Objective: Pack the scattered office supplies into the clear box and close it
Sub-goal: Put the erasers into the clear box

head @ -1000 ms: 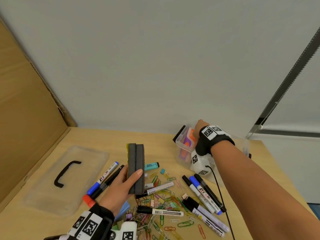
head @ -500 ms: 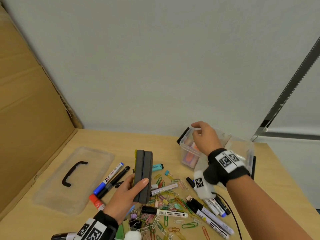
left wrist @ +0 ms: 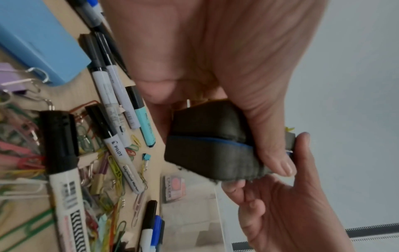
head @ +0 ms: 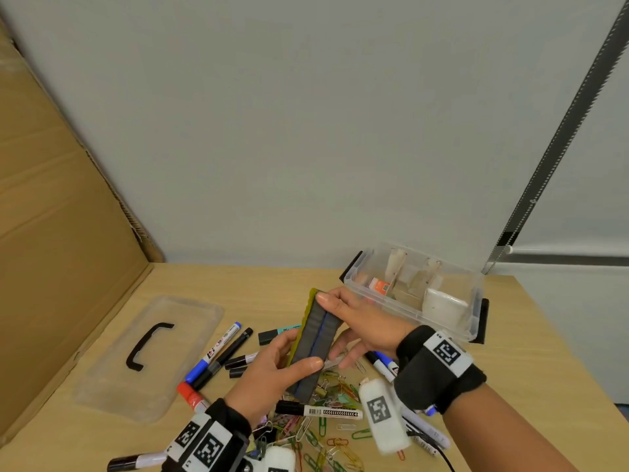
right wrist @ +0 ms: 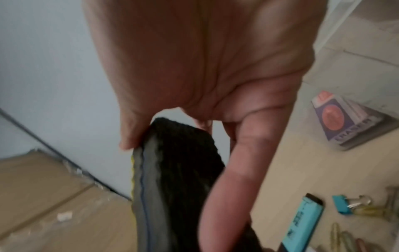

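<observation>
Between both hands, above the table [head: 510, 335]: whiteboard eraser [head: 315, 345], dark felt side up, tilted. Left hand [head: 272, 373] grips its near end, thumb across the felt, fingers curled underneath. Right hand [head: 360, 321] pinches its far end, thumb on top edge, fingers below. Clear box [head: 418, 287] sits just beyond the right hand, open, a small eraser pack inside. Lid [head: 146, 356] lies flat, well left of the left hand. Markers [head: 218, 349] lie beside the left hand; paper clips [head: 326, 437] are scattered under both wrists; highlighter [right wrist: 302, 225] lies under the right fingers.
</observation>
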Available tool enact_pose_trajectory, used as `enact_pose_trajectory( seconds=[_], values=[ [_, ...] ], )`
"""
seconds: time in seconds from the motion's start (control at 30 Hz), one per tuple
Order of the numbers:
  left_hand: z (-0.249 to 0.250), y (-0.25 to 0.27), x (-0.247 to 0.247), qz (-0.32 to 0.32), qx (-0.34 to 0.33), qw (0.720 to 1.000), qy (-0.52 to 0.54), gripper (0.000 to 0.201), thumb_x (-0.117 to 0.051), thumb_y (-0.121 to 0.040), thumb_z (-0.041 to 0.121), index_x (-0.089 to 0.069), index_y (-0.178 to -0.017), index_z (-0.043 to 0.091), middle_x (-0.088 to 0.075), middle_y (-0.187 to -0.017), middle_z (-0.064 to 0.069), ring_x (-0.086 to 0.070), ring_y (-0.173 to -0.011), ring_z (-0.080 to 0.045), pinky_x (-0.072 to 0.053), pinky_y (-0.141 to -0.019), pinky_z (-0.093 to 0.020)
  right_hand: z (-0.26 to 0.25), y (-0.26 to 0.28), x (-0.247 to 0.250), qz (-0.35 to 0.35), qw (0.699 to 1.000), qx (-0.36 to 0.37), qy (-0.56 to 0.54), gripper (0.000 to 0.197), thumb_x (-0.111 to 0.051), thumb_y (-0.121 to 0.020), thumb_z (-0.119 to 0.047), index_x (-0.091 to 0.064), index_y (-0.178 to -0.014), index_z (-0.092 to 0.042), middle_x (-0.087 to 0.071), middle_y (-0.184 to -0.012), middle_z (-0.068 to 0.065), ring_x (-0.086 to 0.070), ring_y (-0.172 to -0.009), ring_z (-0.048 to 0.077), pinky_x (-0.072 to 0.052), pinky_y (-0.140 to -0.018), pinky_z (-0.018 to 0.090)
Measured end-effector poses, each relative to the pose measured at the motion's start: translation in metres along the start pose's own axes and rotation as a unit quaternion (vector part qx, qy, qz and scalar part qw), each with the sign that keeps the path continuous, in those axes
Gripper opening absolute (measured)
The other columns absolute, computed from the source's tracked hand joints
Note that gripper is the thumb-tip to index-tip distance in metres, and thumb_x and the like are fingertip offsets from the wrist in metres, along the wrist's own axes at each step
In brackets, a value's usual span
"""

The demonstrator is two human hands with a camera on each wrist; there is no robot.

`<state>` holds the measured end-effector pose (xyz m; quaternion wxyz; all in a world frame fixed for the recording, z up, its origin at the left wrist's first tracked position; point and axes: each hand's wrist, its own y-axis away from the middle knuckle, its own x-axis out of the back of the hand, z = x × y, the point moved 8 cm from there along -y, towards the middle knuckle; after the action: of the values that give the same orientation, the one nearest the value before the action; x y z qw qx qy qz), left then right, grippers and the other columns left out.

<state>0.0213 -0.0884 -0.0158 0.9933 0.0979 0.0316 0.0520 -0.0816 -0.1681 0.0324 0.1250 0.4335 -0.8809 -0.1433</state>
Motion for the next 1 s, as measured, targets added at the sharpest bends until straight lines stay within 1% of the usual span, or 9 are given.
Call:
enact_pose_trajectory(
  seconds=[0.2, 0.33, 0.43, 0.57, 0.67, 0.77, 0.83, 0.9, 1.0],
  values=[
    [0.010, 0.003, 0.005, -0.010, -0.027, 1.000, 0.005, 0.073, -0.082, -0.055, 0.036, -0.054, -0.121, 0.025, -0.068, -0.117, 0.005, -0.064, -0.108, -0.012, -0.053, -0.092, -0.032, -0.011, 0.010, 0.004, -0.064, 0.992, 0.004, -0.107, 0.052, -0.070, -0.070, -0.039, -0.044, -0.109, -0.018, -0.071, -0.096, 0.009, -0.070, -0.078, 0.024, -0.060, -0.068, 0.029],
    [0.014, 0.004, 0.006, -0.014, -0.040, 0.999, 0.022, 0.086, -0.089, -0.046, 0.046, -0.054, -0.122, 0.023, -0.068, -0.117, 0.004, -0.064, -0.108, -0.015, -0.055, -0.083, -0.026, -0.013, 0.013, 0.005, -0.089, 0.988, 0.012, -0.127, 0.061, -0.076, -0.063, -0.035, -0.043, -0.112, -0.018, -0.069, -0.108, 0.012, -0.066, -0.100, 0.030, -0.060, -0.074, 0.029],
    [0.014, 0.003, 0.016, 0.013, -0.041, 0.997, 0.071, 0.092, -0.090, -0.044, 0.049, -0.054, -0.123, 0.020, -0.067, -0.120, -0.001, -0.063, -0.111, -0.019, -0.053, -0.089, -0.029, -0.016, 0.015, 0.011, -0.095, 0.987, 0.021, -0.131, 0.056, -0.076, -0.068, -0.028, -0.044, -0.112, -0.018, -0.064, -0.112, 0.013, -0.065, -0.102, 0.028, -0.059, -0.077, 0.030],
    [0.012, 0.005, 0.037, 0.066, -0.040, 0.992, 0.097, 0.094, -0.089, -0.039, 0.055, -0.055, -0.122, 0.027, -0.067, -0.120, 0.002, -0.062, -0.112, -0.014, -0.045, -0.095, -0.031, -0.038, 0.018, 0.047, 0.003, 0.998, 0.061, -0.013, 0.044, -0.067, -0.084, -0.010, -0.050, -0.123, -0.020, -0.060, -0.120, 0.014, -0.066, -0.102, 0.032, -0.057, -0.086, 0.040],
    [0.008, 0.008, 0.045, 0.089, -0.032, 0.990, 0.110, 0.076, -0.084, -0.054, 0.048, -0.056, -0.121, 0.026, -0.068, -0.115, 0.003, -0.063, -0.110, -0.012, -0.045, -0.093, -0.029, -0.080, 0.029, 0.093, 0.218, 0.937, 0.144, 0.233, 0.046, -0.058, -0.090, -0.006, -0.047, -0.131, -0.025, -0.056, -0.118, 0.008, -0.065, -0.093, 0.025, -0.056, -0.082, 0.033],
    [0.003, 0.011, 0.046, 0.096, -0.031, 0.988, 0.114, 0.089, -0.088, -0.037, 0.058, -0.058, -0.115, 0.028, -0.072, -0.107, 0.007, -0.066, -0.100, -0.005, -0.047, -0.085, -0.026, -0.106, 0.029, 0.127, 0.376, 0.832, 0.140, 0.382, 0.051, -0.049, -0.089, -0.001, -0.043, -0.135, -0.021, -0.054, -0.125, 0.007, -0.056, -0.107, 0.025, -0.044, -0.085, 0.030],
    [0.001, 0.012, 0.046, 0.101, -0.028, 0.987, 0.120, 0.074, -0.087, -0.047, 0.050, -0.058, -0.112, 0.028, -0.073, -0.103, 0.006, -0.066, -0.100, -0.006, -0.048, -0.081, -0.024, -0.106, 0.012, 0.144, 0.399, 0.799, 0.089, 0.440, 0.047, -0.045, -0.089, 0.000, -0.045, -0.131, -0.021, -0.054, -0.124, 0.010, -0.056, -0.106, 0.032, -0.045, -0.083, 0.036],
    [0.000, 0.012, 0.045, 0.102, -0.025, 0.986, 0.127, 0.043, -0.073, -0.070, 0.026, -0.058, -0.110, 0.028, -0.074, -0.099, 0.006, -0.065, -0.101, -0.008, -0.048, -0.079, -0.024, -0.098, -0.011, 0.152, 0.377, 0.793, 0.033, 0.477, 0.042, -0.044, -0.089, -0.002, -0.046, -0.127, -0.021, -0.054, -0.120, 0.013, -0.057, -0.100, 0.034, -0.048, -0.079, 0.039],
    [0.000, 0.010, 0.049, 0.108, -0.023, 0.987, 0.115, 0.034, -0.064, -0.077, 0.013, -0.056, -0.106, 0.030, -0.074, -0.093, 0.010, -0.067, -0.090, -0.002, -0.050, -0.075, -0.023, -0.087, -0.039, 0.157, 0.330, 0.795, -0.015, 0.508, 0.036, -0.046, -0.090, -0.005, -0.047, -0.123, -0.018, -0.054, -0.117, 0.017, -0.058, -0.097, 0.035, -0.046, -0.073, 0.037]
  ],
)
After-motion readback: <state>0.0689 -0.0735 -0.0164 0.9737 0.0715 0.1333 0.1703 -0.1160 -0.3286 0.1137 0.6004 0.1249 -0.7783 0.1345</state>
